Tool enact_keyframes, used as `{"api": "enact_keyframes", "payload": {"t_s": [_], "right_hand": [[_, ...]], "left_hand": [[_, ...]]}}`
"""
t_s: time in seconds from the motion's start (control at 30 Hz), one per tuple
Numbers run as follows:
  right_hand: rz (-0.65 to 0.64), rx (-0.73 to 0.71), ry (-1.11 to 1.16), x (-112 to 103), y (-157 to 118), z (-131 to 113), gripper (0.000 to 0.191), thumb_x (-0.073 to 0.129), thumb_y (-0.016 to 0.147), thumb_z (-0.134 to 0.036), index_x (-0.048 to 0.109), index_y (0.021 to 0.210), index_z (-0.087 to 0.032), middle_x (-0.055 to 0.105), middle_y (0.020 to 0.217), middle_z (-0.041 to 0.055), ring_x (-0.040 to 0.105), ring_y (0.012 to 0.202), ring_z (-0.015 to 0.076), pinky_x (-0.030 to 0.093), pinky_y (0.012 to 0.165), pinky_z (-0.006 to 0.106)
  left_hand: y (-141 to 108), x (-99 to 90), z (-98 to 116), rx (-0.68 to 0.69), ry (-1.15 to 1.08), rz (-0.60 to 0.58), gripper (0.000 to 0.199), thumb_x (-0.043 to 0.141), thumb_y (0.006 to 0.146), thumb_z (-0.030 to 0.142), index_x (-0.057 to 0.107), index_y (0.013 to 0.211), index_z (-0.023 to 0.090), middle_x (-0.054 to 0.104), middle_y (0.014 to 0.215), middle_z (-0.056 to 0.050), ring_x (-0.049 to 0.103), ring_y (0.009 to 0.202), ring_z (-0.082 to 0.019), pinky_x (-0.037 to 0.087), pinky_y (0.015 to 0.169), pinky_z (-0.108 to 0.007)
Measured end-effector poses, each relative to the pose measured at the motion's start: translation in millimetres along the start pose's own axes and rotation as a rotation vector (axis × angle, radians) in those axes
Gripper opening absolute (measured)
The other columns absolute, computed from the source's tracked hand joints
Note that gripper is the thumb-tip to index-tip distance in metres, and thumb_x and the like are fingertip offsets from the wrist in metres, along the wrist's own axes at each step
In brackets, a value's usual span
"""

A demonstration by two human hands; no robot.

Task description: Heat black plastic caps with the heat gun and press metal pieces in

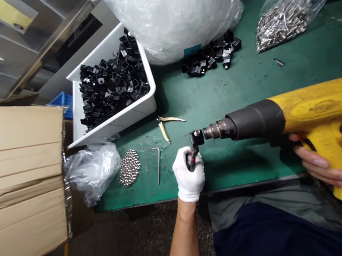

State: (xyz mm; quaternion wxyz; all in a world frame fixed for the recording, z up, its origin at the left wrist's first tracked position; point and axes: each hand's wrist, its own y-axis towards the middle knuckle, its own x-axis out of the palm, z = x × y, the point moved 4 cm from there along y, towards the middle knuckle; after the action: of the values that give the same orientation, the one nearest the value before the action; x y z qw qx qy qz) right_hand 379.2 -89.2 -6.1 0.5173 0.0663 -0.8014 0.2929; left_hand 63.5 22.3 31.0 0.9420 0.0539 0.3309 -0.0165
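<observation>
My left hand, in a white glove, is closed round the handle of a dark tool with a red band. A small black part with a silver fitting on it sits at the tool's upper end. Bare, my right hand grips the handle of a yellow heat gun. The gun's metal nozzle points left, right beside the black part.
Pliers, a hex key and small metal fittings lie left of my gloved hand. Behind are a white bin of black parts, a plastic bag, loose black parts and bagged fittings. A cardboard box stands left.
</observation>
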Motion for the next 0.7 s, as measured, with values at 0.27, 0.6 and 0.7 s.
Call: {"api": "enact_keyframes", "payload": {"t_s": [0.27, 0.6, 0.7], "right_hand": [[0.009, -0.011, -0.002, 0.1, 0.1, 0.2, 0.052, 0.056, 0.082, -0.047, 0.062, 0.125, -0.019, 0.058, 0.078, 0.0082, 0.044, 0.042, 0.0105, 0.032, 0.037, 0.024], [0.048, -0.014, -0.001, -1.8, -1.0, 0.0, 0.051, 0.055, 0.082, -0.048, 0.060, 0.124, -0.020, 0.058, 0.077, 0.0076, 0.043, 0.041, 0.0108, 0.031, 0.037, 0.025], [0.048, -0.016, -0.001, -2.1, -1.0, 0.1, 0.051, 0.055, 0.082, -0.048, 0.060, 0.125, -0.020, 0.057, 0.076, 0.0074, 0.042, 0.040, 0.0107, 0.031, 0.036, 0.025]], "left_hand": [[0.2, 0.1, -1.6, -0.006, 0.008, -0.009, 0.007, 0.059, 0.083, 0.017, 0.053, 0.086, 0.021, 0.052, 0.067, 0.006, 0.047, 0.056, -0.010, 0.042, 0.059, -0.021], [1.6, -0.4, -3.6, 0.015, 0.052, -0.012, 0.008, 0.059, 0.081, 0.017, 0.055, 0.087, 0.021, 0.051, 0.069, 0.005, 0.047, 0.059, -0.011, 0.043, 0.062, -0.023], [1.3, -0.3, -6.2, 0.016, 0.075, -0.014, 0.009, 0.060, 0.080, 0.017, 0.056, 0.087, 0.021, 0.052, 0.070, 0.004, 0.047, 0.061, -0.012, 0.044, 0.065, -0.024]]}}
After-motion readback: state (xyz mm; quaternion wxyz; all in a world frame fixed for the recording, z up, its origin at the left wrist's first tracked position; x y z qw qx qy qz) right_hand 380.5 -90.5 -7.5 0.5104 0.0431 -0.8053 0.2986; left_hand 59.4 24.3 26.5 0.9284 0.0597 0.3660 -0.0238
